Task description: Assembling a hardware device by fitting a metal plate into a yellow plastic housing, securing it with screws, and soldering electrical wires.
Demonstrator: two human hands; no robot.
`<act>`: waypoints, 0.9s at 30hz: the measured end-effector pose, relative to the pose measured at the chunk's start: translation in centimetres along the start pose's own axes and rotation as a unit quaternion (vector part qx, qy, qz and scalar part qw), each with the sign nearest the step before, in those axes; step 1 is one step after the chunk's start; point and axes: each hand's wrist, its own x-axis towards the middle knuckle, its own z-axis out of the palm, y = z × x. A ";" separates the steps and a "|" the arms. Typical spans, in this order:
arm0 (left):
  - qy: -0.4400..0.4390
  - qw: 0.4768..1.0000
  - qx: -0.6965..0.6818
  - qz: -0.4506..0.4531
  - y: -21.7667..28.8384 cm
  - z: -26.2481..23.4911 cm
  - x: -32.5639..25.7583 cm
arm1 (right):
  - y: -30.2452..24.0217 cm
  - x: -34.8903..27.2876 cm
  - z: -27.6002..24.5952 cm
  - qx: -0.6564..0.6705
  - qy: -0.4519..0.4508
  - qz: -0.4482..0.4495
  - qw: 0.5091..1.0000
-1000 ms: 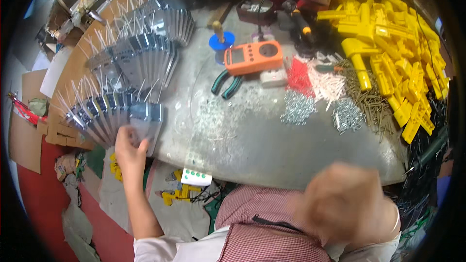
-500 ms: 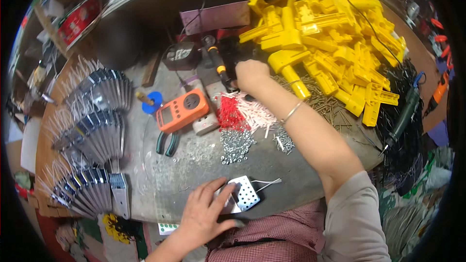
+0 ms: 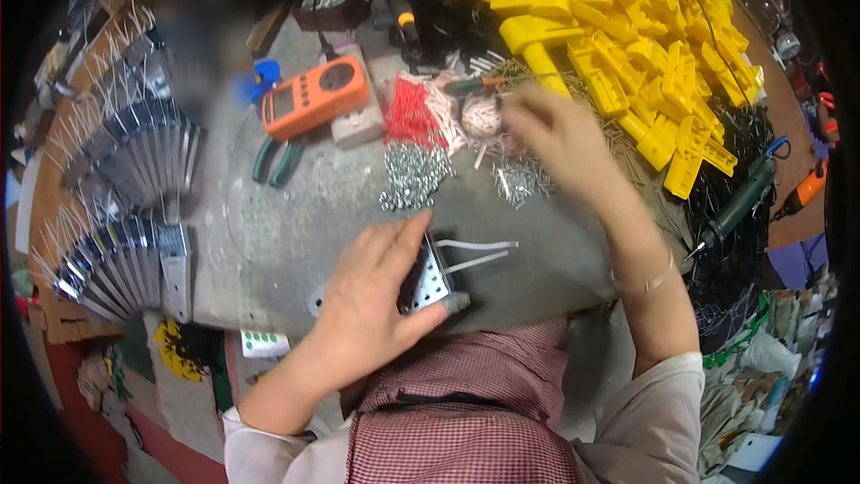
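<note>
My left hand grips a small perforated metal piece near the table's front edge, fingers over its far part and thumb along its near edge. Two white wires stick out of the piece to the right. My right hand is smeared by motion above the right end of the pale tube pile; whether it holds anything cannot be made out. Just left of it, a green-handled tool lies over the tubes. Small screws lie below my right hand, with silvery nuts farther left.
Yellow plastic housings are heaped at the back right. An orange meter, green-handled pliers and red tubes lie mid-table. Fanned metal parts with wires line the left. A green electric screwdriver rests at the right.
My right hand has come back nearer and to the right, off the dark tools, baring the green handle. My left hand now wraps farther over the metal piece. The whole view has shifted.
</note>
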 end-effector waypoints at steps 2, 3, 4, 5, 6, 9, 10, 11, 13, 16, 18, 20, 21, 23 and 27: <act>0.018 1.000 -0.009 0.003 0.6 -0.3 0.4 | 0.5 -4.9 0.3 0.062 -0.084 0.034 0.994; 0.018 1.000 -0.009 0.006 0.9 -0.3 0.7 | 0.5 -6.9 0.2 0.106 -0.099 0.080 0.986; 0.018 1.000 -0.005 0.009 1.1 -0.4 0.6 | -0.2 -8.2 0.0 0.167 -0.109 0.186 0.962; 0.017 1.000 -0.006 0.010 1.4 -0.3 0.5 | 0.0 -9.4 -0.2 0.206 -0.107 0.210 0.950; 0.010 1.000 0.008 0.010 1.5 -0.2 0.4 | 0.4 -10.3 -0.4 0.247 -0.103 0.232 0.935; 0.007 0.996 0.079 0.029 2.0 0.4 0.4 | -0.1 -11.9 -0.5 0.310 -0.070 0.276 0.907; 0.013 0.990 0.133 0.044 2.2 0.7 0.4 | -0.8 -12.2 -0.4 0.313 -0.069 0.275 0.906; 0.011 0.990 0.137 0.045 2.3 0.8 0.3 | -1.7 -12.3 -0.4 0.267 -0.022 0.259 0.928; 0.003 0.974 0.216 0.073 2.7 1.3 0.4 | -3.4 -12.9 0.3 0.187 0.054 0.204 0.959; -0.022 0.976 0.185 0.116 2.4 2.4 0.6 | -4.5 -13.1 2.4 -0.070 0.047 0.020 0.996; -0.049 0.983 0.131 0.119 1.9 2.9 0.6 | -5.0 -12.9 4.1 -0.116 -0.004 -0.028 0.993; -0.072 0.992 0.046 0.088 1.6 2.9 0.7 | -5.0 -12.8 3.7 -0.098 -0.032 -0.004 0.995; -0.069 0.993 0.045 0.089 1.6 3.1 0.7 | -4.7 -12.8 3.4 -0.088 -0.040 -0.003 0.995; -0.037 0.993 0.050 0.103 1.6 3.6 1.0 | -4.1 -13.0 2.9 -0.173 -0.070 -0.011 0.982; -0.015 0.989 0.078 0.126 0.8 5.6 1.2 | -2.9 -11.8 0.3 -0.247 -0.125 -0.063 0.959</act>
